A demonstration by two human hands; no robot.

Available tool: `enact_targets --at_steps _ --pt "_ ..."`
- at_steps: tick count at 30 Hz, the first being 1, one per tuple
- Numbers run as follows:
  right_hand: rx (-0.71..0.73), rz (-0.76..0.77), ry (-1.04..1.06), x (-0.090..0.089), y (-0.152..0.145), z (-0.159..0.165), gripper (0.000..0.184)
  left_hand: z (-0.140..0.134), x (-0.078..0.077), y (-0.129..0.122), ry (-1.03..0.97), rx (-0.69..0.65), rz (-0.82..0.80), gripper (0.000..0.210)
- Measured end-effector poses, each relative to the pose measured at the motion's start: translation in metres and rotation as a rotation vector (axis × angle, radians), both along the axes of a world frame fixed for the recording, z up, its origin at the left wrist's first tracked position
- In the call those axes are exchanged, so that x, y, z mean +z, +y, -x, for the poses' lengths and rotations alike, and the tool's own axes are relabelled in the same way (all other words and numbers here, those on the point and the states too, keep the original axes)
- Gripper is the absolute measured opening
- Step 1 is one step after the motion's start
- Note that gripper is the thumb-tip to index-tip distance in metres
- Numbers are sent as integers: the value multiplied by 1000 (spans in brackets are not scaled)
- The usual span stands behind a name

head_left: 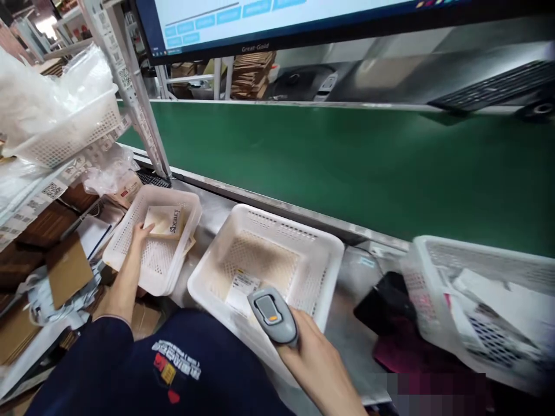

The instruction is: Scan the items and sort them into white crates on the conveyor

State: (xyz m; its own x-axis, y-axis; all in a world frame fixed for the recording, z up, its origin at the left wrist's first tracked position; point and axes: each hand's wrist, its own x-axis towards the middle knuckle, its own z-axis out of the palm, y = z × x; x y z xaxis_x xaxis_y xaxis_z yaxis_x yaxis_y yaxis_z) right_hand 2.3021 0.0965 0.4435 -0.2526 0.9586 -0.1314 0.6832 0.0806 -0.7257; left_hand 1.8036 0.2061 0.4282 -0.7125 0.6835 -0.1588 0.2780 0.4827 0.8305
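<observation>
My right hand is wrapped round a grey barcode scanner, which is over the near side of the middle white basket. Inside that basket lies a white packet with a printed label, partly hidden by the scanner. On the left, my left hand reaches into a smaller white basket and grips the left edge of a flat cream box with "beauty" lettering. Its thumb shows at the edge; the other fingers are mostly hidden.
A green conveyor belt runs behind the baskets, below a monitor. To the right are a white basket of papers and packets and a dark bag. A keyboard is at upper right. Shelving with plastic bags stands left.
</observation>
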Motion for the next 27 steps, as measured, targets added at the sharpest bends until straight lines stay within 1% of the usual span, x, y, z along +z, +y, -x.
enact_targets --at_steps 2,3,4,5,7,8,9,10,12,13,14,16,18,19,20,22,24,27 --pt "23 -3 48 -2 3 2 64 -2 -4 -3 14 -1 -48 40" --pt "33 -8 79 -3 5 2 64 -3 -2 -8 42 -11 -101 39" --pt "44 -15 115 -3 6 1 62 -4 1 -14 114 -38 -184 38" --pt "53 -24 155 -2 8 -1 58 -5 7 -21 238 -94 -295 36" --pt "63 -38 230 6 13 -7 45 -9 24 -39 622 -300 -574 33" --pt "69 -37 264 14 16 -11 40 -12 34 -48 850 -429 -714 34" --pt "79 -25 296 23 19 -15 38 -15 45 -55 1064 -561 -821 39" --pt "90 -5 325 35 22 -19 41 -20 56 -60 1237 -675 -892 46" --pt "123 40 362 65 30 -25 50 -28 76 -64 1483 -822 -966 56" --pt "145 54 373 81 34 -27 52 -33 83 -63 1561 -875 -978 56" --pt "173 59 377 97 37 -27 51 -37 87 -60 1611 -931 -983 56" --pt "241 48 359 128 44 -25 44 -45 89 -50 1638 -1057 -989 54" --pt "272 16 319 149 52 -23 34 -56 85 -40 1601 -1214 -984 52" --pt "259 -10 298 156 57 -22 31 -62 82 -35 1582 -1271 -1007 49" --pt "222 -40 287 160 62 -22 32 -69 80 -31 1581 -1300 -1052 44" --pt "112 -73 311 158 73 -25 42 -86 75 -24 1615 -1289 -1200 33" --pt "33 -54 347 149 81 -31 52 -102 70 -18 1623 -1266 -1348 26" --pt "8 0 318 135 84 -44 57 -125 56 -10 1550 -1335 -1453 27"
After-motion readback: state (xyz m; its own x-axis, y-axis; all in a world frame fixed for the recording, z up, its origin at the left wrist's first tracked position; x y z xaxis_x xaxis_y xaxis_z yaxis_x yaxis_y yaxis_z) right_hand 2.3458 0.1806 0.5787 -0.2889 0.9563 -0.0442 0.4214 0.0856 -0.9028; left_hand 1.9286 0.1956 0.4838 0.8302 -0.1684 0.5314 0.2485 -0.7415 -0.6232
